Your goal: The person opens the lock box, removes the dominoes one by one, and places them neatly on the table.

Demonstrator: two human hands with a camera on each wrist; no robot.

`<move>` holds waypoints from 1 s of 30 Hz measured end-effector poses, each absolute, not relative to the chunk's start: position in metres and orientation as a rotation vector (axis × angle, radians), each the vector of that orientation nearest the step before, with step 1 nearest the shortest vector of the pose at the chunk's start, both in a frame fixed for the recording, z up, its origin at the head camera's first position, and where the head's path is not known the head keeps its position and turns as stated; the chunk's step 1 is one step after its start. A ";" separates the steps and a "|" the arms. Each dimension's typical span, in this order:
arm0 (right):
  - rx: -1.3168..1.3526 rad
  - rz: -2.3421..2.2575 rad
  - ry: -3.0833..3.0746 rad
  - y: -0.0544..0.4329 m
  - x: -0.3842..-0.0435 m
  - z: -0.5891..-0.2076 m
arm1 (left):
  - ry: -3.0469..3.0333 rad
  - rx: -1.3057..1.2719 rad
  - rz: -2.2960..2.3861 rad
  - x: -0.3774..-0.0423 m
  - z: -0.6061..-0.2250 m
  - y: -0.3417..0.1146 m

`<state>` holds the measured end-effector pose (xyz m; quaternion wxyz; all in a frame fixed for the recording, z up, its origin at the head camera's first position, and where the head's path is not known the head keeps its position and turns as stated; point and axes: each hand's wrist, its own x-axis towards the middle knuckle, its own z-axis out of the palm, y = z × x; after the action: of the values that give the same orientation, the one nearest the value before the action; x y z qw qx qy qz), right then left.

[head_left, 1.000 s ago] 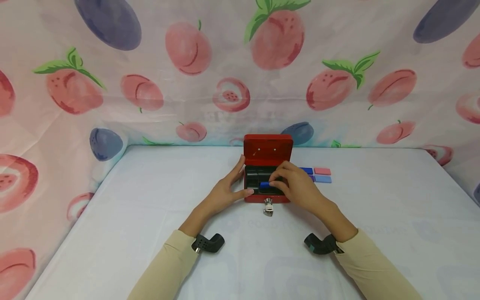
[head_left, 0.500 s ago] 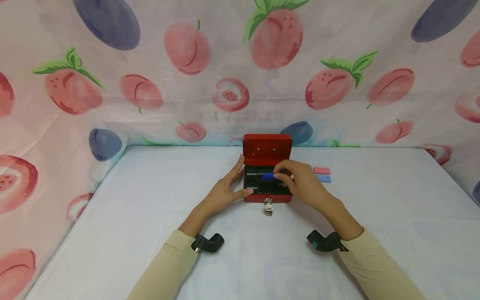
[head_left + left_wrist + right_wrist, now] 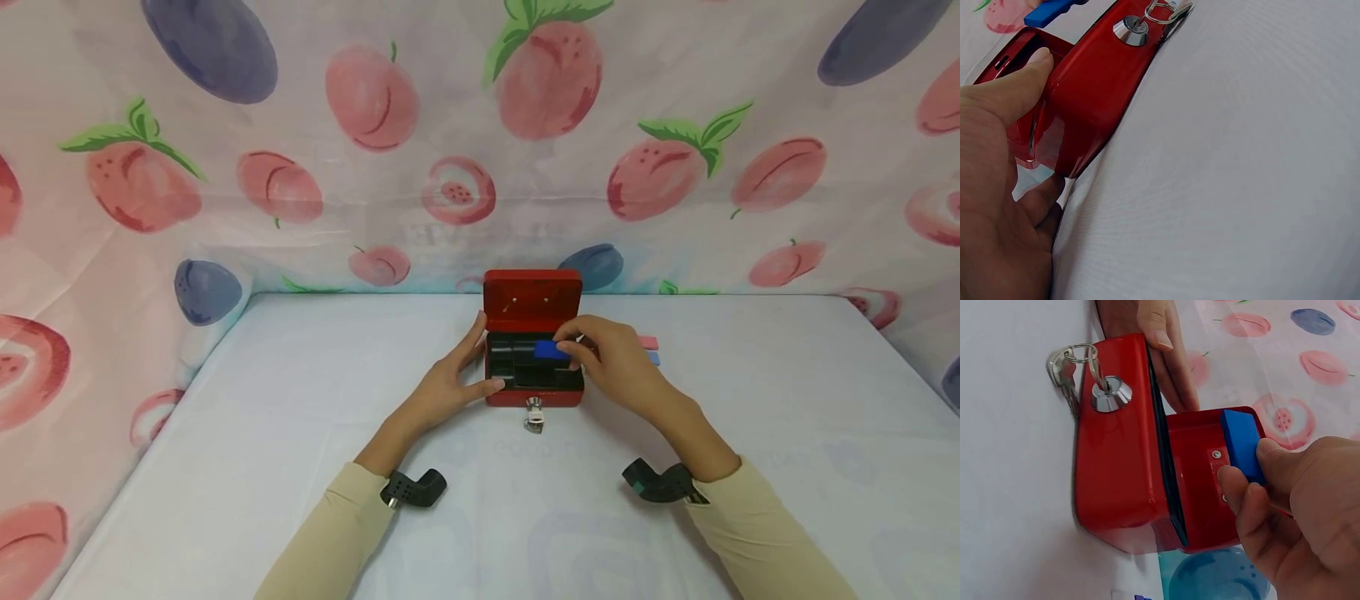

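Note:
A red cash box (image 3: 534,399) with a black inner tray (image 3: 501,350) stands with its lid (image 3: 532,298) raised. My left hand (image 3: 442,390) rests against its left side, thumb (image 3: 1038,57) on the front rim and fingers fairly straight. My right hand (image 3: 618,362) pinches a flat blue rectangular block (image 3: 1242,445) between thumb and fingertips. In the head view the block appears over the right part of the tray; the right wrist view shows it tilted in front of the lid. Keys (image 3: 1063,372) on a ring hang from the front lock (image 3: 1111,395).
Beside the box on the right lie a pink block (image 3: 648,342) and a light blue block (image 3: 655,358), partly hidden by my right hand. A white cloth (image 3: 315,375) covers the table. A fruit-print curtain (image 3: 360,208) hangs behind the box.
My right hand has lifted the blue block from low in the tray, moving it up and to the right, and its broad face now shows. My left hand stays at the box.

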<state>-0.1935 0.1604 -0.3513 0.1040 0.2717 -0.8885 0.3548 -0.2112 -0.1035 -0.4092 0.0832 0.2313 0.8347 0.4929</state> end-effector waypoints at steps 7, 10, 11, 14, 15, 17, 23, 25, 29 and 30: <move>0.795 1.044 -2.579 0.172 -0.191 -0.351 | 2.490 0.682 1.486 -0.211 -0.412 -0.104; 0.779 1.038 -2.571 0.179 -0.190 -0.352 | 2.497 0.691 1.479 -0.211 -0.413 -0.104; 0.770 1.038 -2.570 0.181 -0.189 -0.352 | 2.502 0.691 1.473 -0.211 -0.413 -0.103; 0.736 1.017 -2.570 0.189 -0.187 -0.353 | 2.507 0.689 1.468 -0.211 -0.412 -0.104; 0.723 1.008 -2.571 0.191 -0.186 -0.353 | 2.505 0.690 1.470 -0.211 -0.412 -0.104; 0.697 0.994 -2.577 0.196 -0.185 -0.353 | 2.501 0.681 1.468 -0.211 -0.412 -0.104; 0.666 0.975 -2.577 0.212 -0.182 -0.353 | 2.496 0.674 1.478 -0.211 -0.411 -0.104; 0.652 0.974 -2.586 0.218 -0.180 -0.353 | 2.494 0.673 1.480 -0.211 -0.411 -0.104; 0.616 0.963 -2.618 0.226 -0.177 -0.354 | 2.496 0.663 1.474 -0.210 -0.411 -0.104; 0.609 0.963 -2.627 0.229 -0.176 -0.354 | 2.496 0.665 1.476 -0.210 -0.411 -0.104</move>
<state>-0.1759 0.2286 -0.3542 0.1384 0.2106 -0.9086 0.3331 -0.2101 -0.1040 -0.4107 0.0831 0.2226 0.8362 0.4943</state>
